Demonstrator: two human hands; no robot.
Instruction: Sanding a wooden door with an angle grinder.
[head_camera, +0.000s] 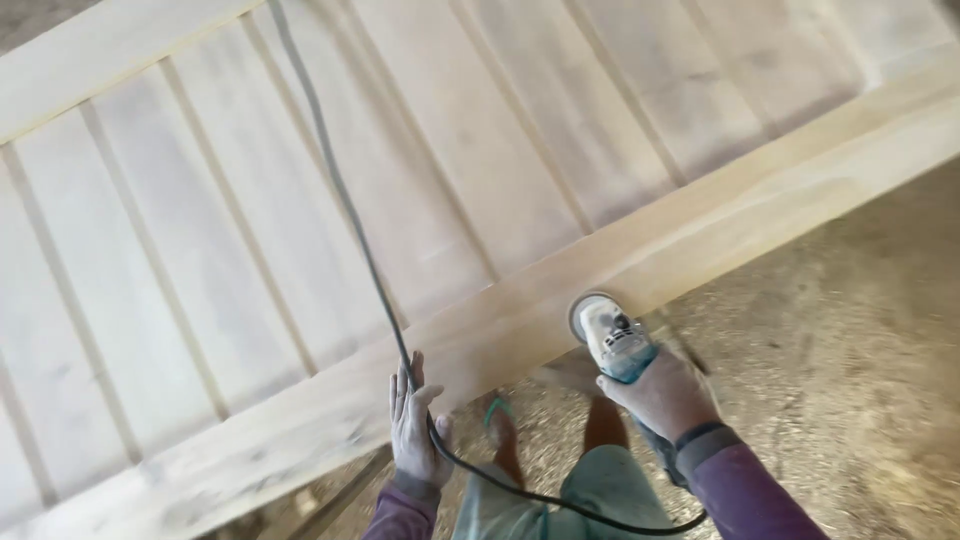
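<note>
A large pale wooden door panel (300, 230) with vertical slats lies flat in front of me. My right hand (665, 395) grips a teal and white angle grinder (612, 335), its disc pressed against the edge of the panel's wide bottom rail (700, 230). My left hand (415, 425) rests flat on that rail's near edge, fingers together and extended. The grinder's dark power cord (340, 190) runs across the panel, passes over my left hand and loops back to the tool.
Sawdust and wood shavings cover the floor (850, 370) at the right. My legs in light green shorts (600, 490) and a sandalled foot (500, 425) show below the panel's edge. A wooden support (340, 495) sits under the panel at the bottom.
</note>
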